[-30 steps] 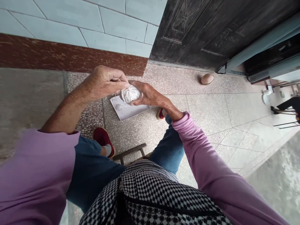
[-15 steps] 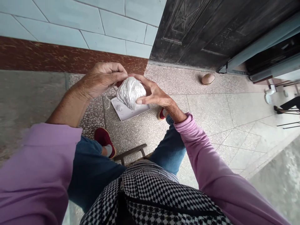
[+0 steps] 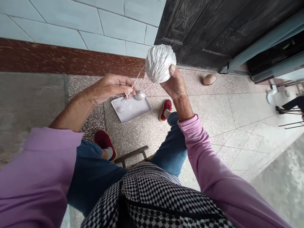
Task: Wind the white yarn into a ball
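My right hand [image 3: 175,85] is raised and closed around a large white ball of yarn [image 3: 159,62], held up in front of the dark door. A thin strand [image 3: 137,76] runs from the ball down to my left hand [image 3: 111,87], which pinches it between thumb and fingers. Just below that pinch a small silvery-white ball [image 3: 140,95] lies on a flat white tray [image 3: 140,110] on the floor, with a smaller tuft of thread on the tray's left part.
I sit on a low wooden stool [image 3: 132,154] with red shoes [image 3: 104,143] on speckled terrazzo. A brown rounded object [image 3: 209,79] lies by the dark door [image 3: 213,28]. A tiled wall stands ahead. Chair legs show at far right.
My right hand has lifted the big yarn ball up and to the right, away from the left hand. The strand now stretches between them, and the small ball on the tray is uncovered.
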{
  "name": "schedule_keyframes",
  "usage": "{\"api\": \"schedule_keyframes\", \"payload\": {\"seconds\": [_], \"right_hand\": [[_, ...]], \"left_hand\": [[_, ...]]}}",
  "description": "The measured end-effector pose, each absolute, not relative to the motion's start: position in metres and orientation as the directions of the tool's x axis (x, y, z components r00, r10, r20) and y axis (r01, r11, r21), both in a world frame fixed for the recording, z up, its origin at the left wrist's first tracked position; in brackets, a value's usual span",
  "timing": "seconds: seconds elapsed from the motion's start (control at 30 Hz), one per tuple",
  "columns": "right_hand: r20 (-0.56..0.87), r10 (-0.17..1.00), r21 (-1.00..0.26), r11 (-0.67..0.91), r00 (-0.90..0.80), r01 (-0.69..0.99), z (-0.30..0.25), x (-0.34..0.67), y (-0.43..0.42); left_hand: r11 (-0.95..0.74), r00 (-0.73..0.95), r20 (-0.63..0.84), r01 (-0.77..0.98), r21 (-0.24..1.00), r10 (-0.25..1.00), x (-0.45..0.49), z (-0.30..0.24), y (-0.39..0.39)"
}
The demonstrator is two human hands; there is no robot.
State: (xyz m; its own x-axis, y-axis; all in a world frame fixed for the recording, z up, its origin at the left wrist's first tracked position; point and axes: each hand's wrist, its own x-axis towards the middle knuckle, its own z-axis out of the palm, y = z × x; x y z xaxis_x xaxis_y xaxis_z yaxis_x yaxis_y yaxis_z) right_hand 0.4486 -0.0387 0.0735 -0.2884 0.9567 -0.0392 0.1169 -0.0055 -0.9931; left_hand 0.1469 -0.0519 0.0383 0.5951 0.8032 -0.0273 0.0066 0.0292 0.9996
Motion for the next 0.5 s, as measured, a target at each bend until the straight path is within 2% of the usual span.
{"api": "schedule_keyframes", "payload": {"seconds": [0.1,0.2,0.4,0.5], "right_hand": [[-0.013,0.960,-0.991,0.025,-0.280,0.131,0.091,0.457,-0.041],[0.025,0.976,-0.997,0.039,-0.214,0.061,0.096,0.473,-0.034],[0.065,0.979,-0.994,0.047,-0.192,-0.097,0.058,0.532,0.011],[0.105,0.991,-0.987,0.095,-0.080,-0.126,0.040,0.555,0.022]], "left_hand": [[0.039,0.544,-0.053,0.037,0.999,0.838,0.145,0.036,-0.052],[0.045,0.452,-0.068,0.062,0.997,0.889,0.138,0.032,-0.050],[-0.067,0.260,0.036,0.108,0.992,0.965,0.121,0.026,-0.044],[-0.064,0.168,0.055,0.046,0.997,0.984,0.116,0.027,-0.044]]}}
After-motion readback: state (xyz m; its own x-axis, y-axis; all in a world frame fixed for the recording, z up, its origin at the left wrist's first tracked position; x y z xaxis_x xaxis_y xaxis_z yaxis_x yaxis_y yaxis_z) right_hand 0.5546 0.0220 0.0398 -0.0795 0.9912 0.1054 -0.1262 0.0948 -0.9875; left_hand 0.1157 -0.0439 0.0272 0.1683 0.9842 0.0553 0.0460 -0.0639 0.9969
